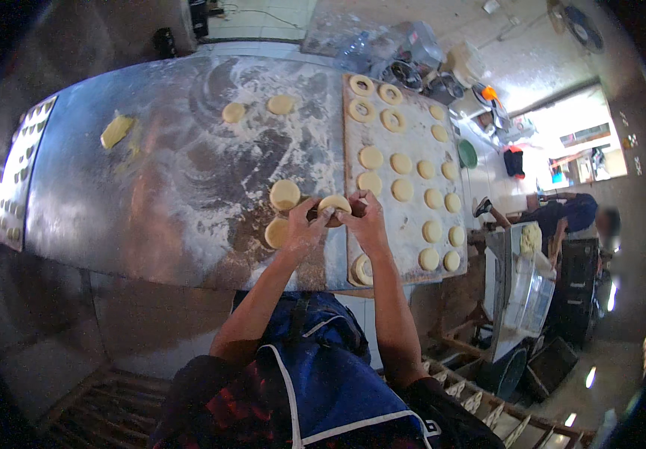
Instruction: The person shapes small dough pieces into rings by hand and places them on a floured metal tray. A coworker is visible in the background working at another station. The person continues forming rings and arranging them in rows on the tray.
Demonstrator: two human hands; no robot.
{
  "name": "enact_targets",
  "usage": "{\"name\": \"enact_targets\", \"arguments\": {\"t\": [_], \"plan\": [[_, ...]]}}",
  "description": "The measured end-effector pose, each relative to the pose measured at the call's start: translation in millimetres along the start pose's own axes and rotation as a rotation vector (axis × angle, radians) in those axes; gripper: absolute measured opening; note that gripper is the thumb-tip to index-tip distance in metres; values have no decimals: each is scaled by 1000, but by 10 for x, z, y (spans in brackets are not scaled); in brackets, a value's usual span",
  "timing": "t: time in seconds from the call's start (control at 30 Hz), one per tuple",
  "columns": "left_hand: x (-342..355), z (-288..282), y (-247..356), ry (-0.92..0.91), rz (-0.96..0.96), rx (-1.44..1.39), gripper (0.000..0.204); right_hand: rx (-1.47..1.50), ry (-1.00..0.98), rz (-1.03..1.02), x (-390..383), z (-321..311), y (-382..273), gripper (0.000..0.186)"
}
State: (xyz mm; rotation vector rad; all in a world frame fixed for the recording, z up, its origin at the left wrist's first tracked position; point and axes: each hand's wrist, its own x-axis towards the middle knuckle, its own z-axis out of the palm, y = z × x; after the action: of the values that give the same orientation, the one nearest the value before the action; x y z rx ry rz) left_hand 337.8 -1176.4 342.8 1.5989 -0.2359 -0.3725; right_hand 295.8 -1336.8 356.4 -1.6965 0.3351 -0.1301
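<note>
left hand (306, 227), with two dough discs (285, 194) just to its left, has its fingers curled nearly closed, pinching a curved dough piece (334, 203) between the hands; right hand (368, 223) pinches the opposite side likewise; to its right, a floury board (392, 238) bears dough rounds (402, 190) and, farther off, dough rings (394, 120).

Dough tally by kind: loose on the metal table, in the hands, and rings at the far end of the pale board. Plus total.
Round pieces on the metal table: 4
Irregular lump on the table: 1
Dough piece in left hand and right hand: 1
Rings at the pale board's far end: 4
Total: 10
</note>
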Motion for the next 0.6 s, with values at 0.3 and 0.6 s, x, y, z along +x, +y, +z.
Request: {"name": "enact_targets", "arguments": {"t": [0.3,0.6], "plan": [[-91,483,31,-46,-12,-555,33,-28,20,7,-241,-190,-297,42],[-289,708,210,-403,17,-762,52,456,-208,125,-323,-709,-174,33]]}}
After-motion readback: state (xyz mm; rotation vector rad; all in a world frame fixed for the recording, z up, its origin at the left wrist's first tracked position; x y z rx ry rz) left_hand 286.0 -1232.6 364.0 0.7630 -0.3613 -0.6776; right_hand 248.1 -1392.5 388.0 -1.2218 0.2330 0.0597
